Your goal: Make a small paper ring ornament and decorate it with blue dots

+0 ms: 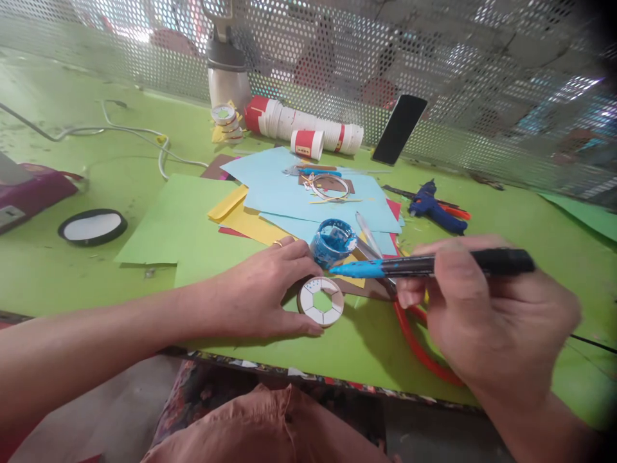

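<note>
My left hand (279, 289) rests on the table with thumb and fingers around the edge of a small round white disc (333, 308). Black lines split the disc's ring into segments around a green middle, and small blue dots mark its upper left part. In my right hand (486, 308) is a black marker pen (414, 265), held level, its tip end coated in blue paint. That tip hovers just above the disc, close to an open jar of blue paint (332, 241). Below my right hand lie red-handled scissors (409, 334), partly hidden.
Light blue paper sheets (284, 186) and green paper (193, 212) lie behind my hands. A blue glue gun (434, 206) is at right. Stacked paper cups (308, 125), a leaning phone (400, 128) and a white cable (130, 132) are farther back, before a perforated metal screen (308, 51).
</note>
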A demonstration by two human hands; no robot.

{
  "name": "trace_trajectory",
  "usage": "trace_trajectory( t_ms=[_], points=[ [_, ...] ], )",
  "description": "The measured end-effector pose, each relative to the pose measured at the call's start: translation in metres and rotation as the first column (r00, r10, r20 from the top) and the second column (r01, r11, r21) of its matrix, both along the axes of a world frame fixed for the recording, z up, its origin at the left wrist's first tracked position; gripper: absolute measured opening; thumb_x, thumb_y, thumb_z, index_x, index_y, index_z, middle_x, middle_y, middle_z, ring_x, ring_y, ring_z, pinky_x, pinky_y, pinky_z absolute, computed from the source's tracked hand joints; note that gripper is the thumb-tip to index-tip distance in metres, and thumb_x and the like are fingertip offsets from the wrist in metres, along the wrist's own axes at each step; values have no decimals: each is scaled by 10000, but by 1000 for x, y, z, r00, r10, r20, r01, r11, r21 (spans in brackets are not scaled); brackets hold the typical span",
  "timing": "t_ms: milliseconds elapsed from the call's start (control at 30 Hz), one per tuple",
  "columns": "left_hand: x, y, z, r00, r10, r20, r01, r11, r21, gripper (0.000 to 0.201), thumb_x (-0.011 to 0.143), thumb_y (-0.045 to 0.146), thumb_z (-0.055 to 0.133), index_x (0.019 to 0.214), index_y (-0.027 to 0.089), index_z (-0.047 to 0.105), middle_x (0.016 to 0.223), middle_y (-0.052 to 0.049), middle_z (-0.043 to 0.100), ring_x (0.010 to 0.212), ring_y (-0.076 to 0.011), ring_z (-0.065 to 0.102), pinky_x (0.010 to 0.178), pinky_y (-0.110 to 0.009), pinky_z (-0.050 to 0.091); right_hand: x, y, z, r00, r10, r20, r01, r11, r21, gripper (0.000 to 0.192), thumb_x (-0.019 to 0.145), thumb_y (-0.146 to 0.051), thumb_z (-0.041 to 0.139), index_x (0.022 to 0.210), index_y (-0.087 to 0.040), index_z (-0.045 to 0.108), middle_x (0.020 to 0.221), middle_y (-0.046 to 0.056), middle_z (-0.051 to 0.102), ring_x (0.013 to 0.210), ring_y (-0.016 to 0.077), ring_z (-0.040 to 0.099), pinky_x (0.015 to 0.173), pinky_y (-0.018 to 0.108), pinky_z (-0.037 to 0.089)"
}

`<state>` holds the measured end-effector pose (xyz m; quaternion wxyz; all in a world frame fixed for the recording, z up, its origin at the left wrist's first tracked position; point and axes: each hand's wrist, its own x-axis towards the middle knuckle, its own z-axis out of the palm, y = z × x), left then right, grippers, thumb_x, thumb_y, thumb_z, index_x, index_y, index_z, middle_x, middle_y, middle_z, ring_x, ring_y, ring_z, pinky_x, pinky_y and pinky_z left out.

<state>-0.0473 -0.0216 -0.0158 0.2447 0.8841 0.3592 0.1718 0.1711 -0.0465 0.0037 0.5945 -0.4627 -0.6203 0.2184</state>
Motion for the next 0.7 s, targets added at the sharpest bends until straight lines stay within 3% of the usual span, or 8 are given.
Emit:
trace_trajectory(
  t_ms=[100,233,467,700],
  points=[
    [0,0,-1,1000,1,17,-1,1000,-1,387,772,390,758,1073,176,642,1029,-78,586,969,-238,550,839,-376,489,0,0,0,999,-31,-43,30,999,-20,171,862,-339,703,759,-203,693,525,-20,618,419,149,579,411,316,446],
    [0,1,-1,1000,-2,25,2,1000,5,395,772,387,757,1085,175,641,1026,-78,581,968,-239,544,836,-376,486,1,2,-1,997,34,-76,-36,999,-17,165,854,-333,718,776,-188,704,533,-9,632,420,152,583,402,317,444],
    [0,1,1,1000,-7,-2,7,1000,-8,388,785,390,747,1075,151,650,1036,-90,572,977,-246,536,853,-392,480,3,-2,1,973,209,-101,-217,973,-76,183,878,-320,702,980,-175,747,655,16,678,519,155,639,446,297,493],
    [-1,-1,3,1000,23,-2,-23,998,-51,516,713,440,797,1130,181,638,1064,-80,578,1014,-259,546,877,-398,487,8,3,7,940,258,-224,-280,957,-72,165,866,-329,713,898,-172,755,631,21,662,494,160,603,395,298,457]
  ],
)
